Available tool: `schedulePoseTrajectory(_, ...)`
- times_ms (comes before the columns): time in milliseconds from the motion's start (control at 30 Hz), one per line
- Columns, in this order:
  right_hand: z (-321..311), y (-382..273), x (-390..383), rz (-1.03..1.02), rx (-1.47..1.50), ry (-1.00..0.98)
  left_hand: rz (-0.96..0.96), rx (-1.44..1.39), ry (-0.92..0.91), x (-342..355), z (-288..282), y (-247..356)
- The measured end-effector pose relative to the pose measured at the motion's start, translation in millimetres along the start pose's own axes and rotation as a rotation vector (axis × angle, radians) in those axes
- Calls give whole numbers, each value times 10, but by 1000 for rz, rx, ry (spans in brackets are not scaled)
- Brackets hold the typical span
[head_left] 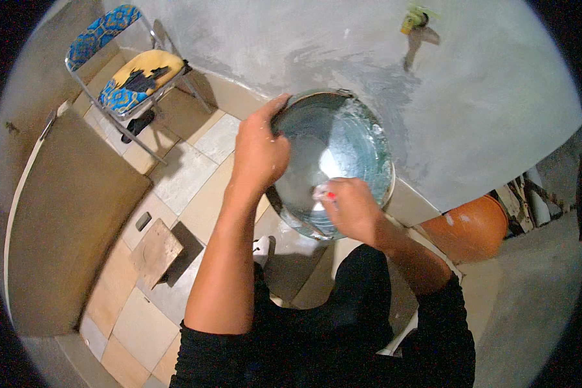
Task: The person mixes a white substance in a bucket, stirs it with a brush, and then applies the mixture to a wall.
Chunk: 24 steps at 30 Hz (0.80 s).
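Observation:
A round metal bucket [362,139] is tilted so that its opening faces me, with whitish smears on its inner wall and rim. My left hand [263,145] is closed on the bucket's left rim, its fingers partly hidden behind the edge. Inside the opening, near the lower right rim, my right hand [352,205] is closed round a small whitish thing with a red part [330,196]. Most of that thing is hidden by the fingers, so its kind does not show. White specks dot the left hand.
A folding chair [119,84] with a torn yellow and blue seat stands at the far left. Nearer are a small wooden stool [156,253] and a leaning brown panel [71,220]. An orange tub [472,226] lies at the right. A tap [415,19] juts from the grey wall.

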State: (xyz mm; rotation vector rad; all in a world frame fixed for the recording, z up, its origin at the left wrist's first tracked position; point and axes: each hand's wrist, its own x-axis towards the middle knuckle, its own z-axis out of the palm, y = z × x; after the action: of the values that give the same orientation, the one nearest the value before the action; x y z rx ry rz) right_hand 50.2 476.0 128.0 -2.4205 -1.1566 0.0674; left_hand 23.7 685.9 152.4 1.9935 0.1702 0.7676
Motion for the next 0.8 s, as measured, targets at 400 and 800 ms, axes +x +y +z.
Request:
schedulePoseTrajectory(400,-36,408,619,32,393,431,-14,7,-37,81,22,57)
schedulePoseTrajectory(800,4,-137,201,19,149,-31,-12,66,-4,77,35,63)
